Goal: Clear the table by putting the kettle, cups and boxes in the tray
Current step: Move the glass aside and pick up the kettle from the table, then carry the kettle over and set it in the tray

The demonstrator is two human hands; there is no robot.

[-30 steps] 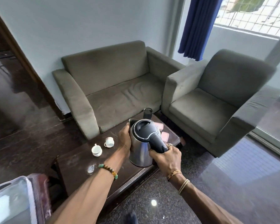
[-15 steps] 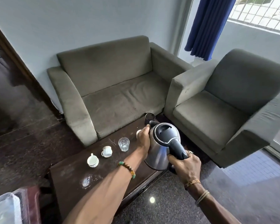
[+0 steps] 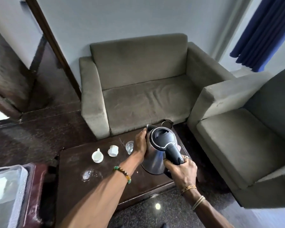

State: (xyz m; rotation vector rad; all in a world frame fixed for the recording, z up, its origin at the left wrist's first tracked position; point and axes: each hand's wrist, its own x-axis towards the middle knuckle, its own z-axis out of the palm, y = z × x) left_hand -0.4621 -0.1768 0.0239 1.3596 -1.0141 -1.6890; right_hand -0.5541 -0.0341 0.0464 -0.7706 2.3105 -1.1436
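Kettle step in hand: my right hand is wrapped round the black handle and my left hand lies flat-fingered against the steel side to steady it. The kettle is tilted over the right end of the table; I can't tell if its base is clear. Next move, as I judge it: carry it left past the two white cups and the glass to the red-rimmed tray beside the table's left end, high enough to miss them.

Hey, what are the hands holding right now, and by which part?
The kettle: the right hand grips its black handle, while the left hand rests flat against its steel side.
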